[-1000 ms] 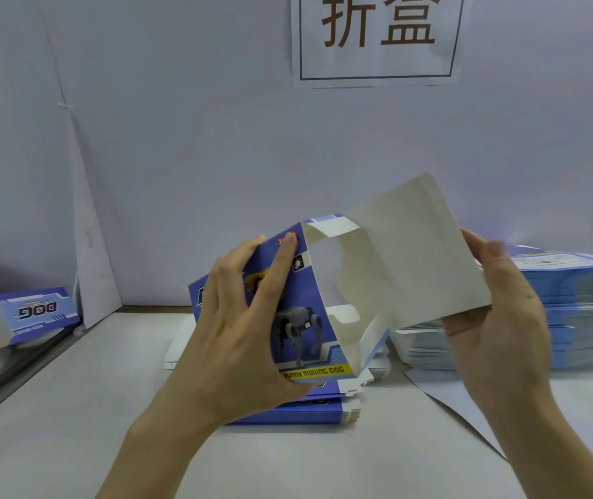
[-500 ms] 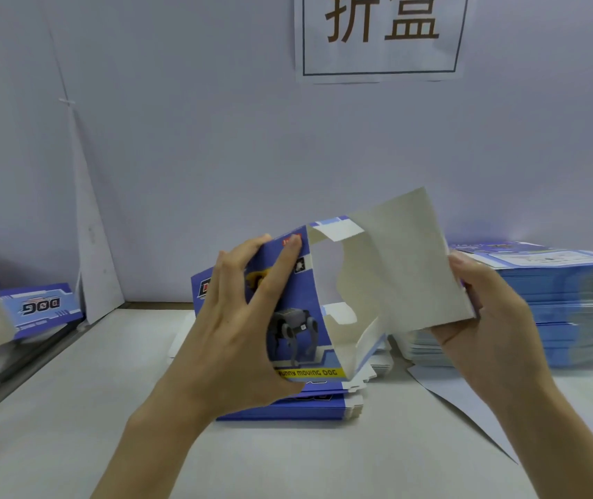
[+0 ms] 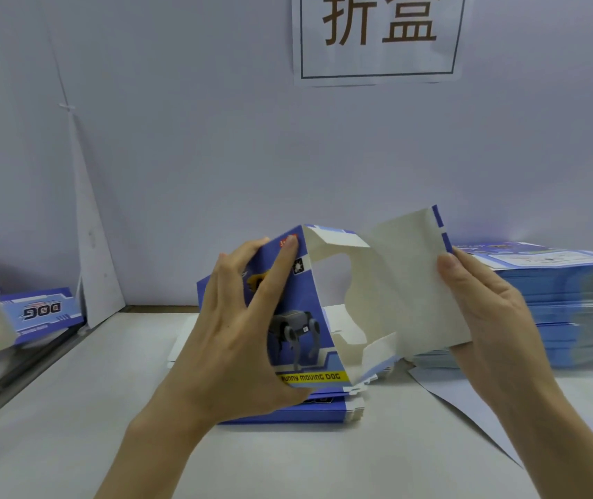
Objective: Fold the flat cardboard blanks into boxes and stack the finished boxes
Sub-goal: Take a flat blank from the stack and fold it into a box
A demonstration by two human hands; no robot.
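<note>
Where the work is: the half-formed box [image 3: 306, 318] is hanging in the air between both hands, above the tabletop [image 3: 71, 408] and just over a short pile of blanks [image 3: 288, 414].
Left grip [image 3: 237, 329]: it is clasping the blue printed panel with the robot dog on it. The fingers are spreading across the face and the thumb is hooking under the lower edge.
Right grip [image 3: 486, 318]: it is pinching the large flap [image 3: 414, 282]. The thumb is lying on the flap's white inner side and the fingers are going behind it.
Which way it lies: the flap is sticking out to the right of the box body, with its free blue-striped edge farthest from the left grip. Its crease is running roughly up and down beside the open mouth, which is facing me and showing the white inside.
Nearer hand: the right one is already on the flap, while the left is only steadying the body.
Coming move, as I judge it: the flap is asking to be swung leftward about that crease, over the mouth.
Supply: a tall stack of blanks [image 3: 558, 311] is lying near the right wrist.
Finished side: blue boxes [image 3: 41, 311] are sitting far off to the left.
</note>
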